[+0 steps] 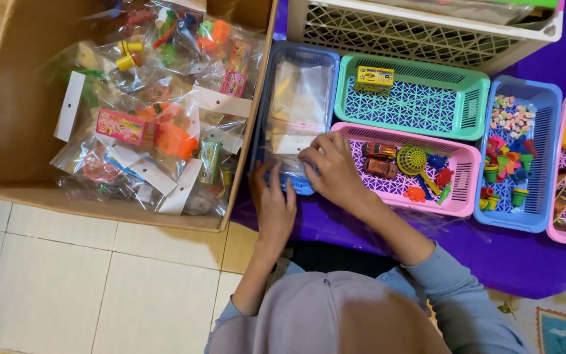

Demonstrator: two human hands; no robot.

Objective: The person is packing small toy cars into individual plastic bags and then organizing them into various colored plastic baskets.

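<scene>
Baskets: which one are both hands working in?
The dark blue basket of clear bags beside the cardboard box; left hand and right hand rest at its near end.

Green basket [427, 105] holds a yellow box [375, 78], seemingly cardboard.

The scene is brightly and evenly lit with soft indoor light; colours are saturated. Glare sits in small white patches on the clear plastic bags [145, 124] inside the cardboard box [8, 131], hiding some of their contents. Shadows are faint: a soft one lies on the purple cloth [525, 255] below the pink basket [456, 203]. Focus is fair across the middle; fine detail is smeared, and straight edges bow slightly towards the frame's corners.
</scene>
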